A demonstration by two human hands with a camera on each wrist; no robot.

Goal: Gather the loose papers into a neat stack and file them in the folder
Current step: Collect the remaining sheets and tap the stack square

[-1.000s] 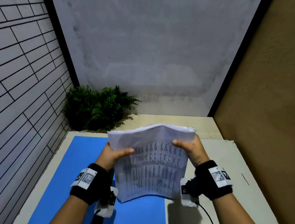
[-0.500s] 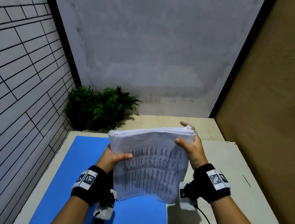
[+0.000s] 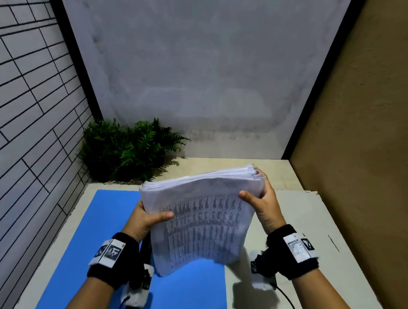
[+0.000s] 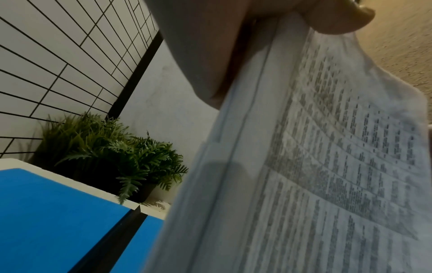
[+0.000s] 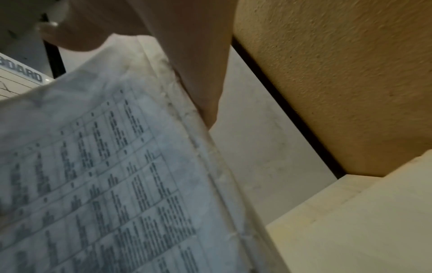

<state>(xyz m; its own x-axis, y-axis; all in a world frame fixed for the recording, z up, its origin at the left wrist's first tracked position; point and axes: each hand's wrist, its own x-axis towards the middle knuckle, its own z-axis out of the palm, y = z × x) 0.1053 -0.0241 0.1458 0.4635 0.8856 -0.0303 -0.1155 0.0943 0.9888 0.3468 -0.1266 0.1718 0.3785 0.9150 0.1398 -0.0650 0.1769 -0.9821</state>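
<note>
A thick stack of printed papers stands nearly upright above the table, its lower edge bowed and hanging just over the open blue folder. My left hand grips the stack's left edge, thumb on the front sheet. My right hand grips the right edge near the top corner, thumb in front and fingers behind. The left wrist view shows the stack's side edge under my thumb, with the folder and its black spine below. The right wrist view shows the printed sheet close up.
A green potted plant sits in the back left corner against the tiled wall. The cream table extends to the right of the folder, bounded by a tan wall. Cables trail from both wristbands at the near edge.
The stack has tipped a little, its right top corner rising. My right hand has shifted up toward that corner, and the lower edge has drawn slightly nearer the folder.
</note>
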